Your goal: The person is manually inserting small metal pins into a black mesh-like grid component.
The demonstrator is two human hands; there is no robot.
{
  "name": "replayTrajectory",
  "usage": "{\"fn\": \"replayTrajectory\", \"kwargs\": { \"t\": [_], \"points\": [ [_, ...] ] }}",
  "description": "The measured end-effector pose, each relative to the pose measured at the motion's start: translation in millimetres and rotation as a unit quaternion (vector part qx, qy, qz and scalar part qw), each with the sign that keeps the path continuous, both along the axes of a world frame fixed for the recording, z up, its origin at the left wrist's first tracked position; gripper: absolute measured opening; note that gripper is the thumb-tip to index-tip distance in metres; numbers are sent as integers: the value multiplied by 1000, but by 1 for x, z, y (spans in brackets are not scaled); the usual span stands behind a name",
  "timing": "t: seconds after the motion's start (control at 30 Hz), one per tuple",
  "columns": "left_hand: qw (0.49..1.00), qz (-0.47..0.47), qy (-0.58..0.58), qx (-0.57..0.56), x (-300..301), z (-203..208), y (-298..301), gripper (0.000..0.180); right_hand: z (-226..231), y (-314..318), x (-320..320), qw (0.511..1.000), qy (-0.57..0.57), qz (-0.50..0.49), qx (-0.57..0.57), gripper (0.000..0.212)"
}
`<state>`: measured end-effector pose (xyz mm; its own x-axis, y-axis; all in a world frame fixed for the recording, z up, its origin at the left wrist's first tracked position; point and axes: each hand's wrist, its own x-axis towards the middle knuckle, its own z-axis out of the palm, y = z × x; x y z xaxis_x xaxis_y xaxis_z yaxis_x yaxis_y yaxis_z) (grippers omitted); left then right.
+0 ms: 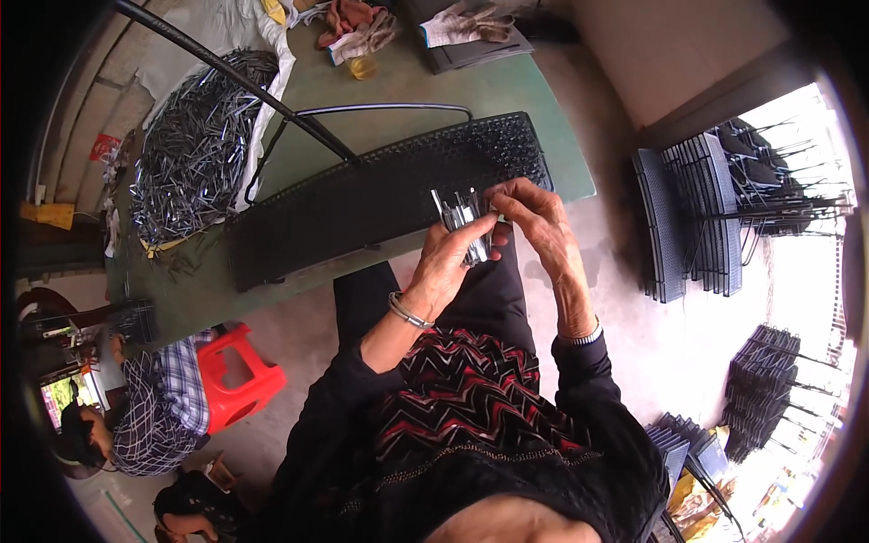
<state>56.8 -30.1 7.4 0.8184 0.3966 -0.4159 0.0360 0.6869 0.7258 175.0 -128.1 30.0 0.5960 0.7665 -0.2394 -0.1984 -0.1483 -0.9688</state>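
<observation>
The left hand (448, 258) is closed around a bundle of short metal clips (462, 217), their ends standing up out of the fist. The right hand (534, 213) reaches in from the right, thumb and fingertips pinched on the top of the clips — both hands meet just over the near edge of the table (507, 90). A bangle sits on the left wrist, a band on the right. Right behind the hands, a long black mesh panel (362, 204) lies across the green table, its right end just beyond the fingers. A bent black rod (235, 72) runs from the far left down to the panel. Farther left on the table sits a big heap of the same clips (195, 149) on a white sheet. Work gloves (362, 32) lie at the far edge. On the floor to the right stand stacks of black panels (692, 213). Near left — a red stool (240, 380) and a seated person in a checked shirt (154, 416).
</observation>
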Motion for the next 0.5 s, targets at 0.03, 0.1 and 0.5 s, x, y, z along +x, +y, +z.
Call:
{"fn": "replayTrajectory", "kwargs": {
  "t": [0.03, 0.1, 0.5],
  "points": [
    [1000, -4, 19, 0, 0, 4, -1, 21, -2, -1, 4, 1000, -6, 3, -6, 24],
    [999, -8, 36, -1, -1, 6, -4, 21, -1, -2, 6, 999, -47, 2, -12, 23],
    [995, -41, 68, 53, -26, 5, 5, 16, -11, -2, -7, 999, -31, 19, -12, 19]
  ]
}}
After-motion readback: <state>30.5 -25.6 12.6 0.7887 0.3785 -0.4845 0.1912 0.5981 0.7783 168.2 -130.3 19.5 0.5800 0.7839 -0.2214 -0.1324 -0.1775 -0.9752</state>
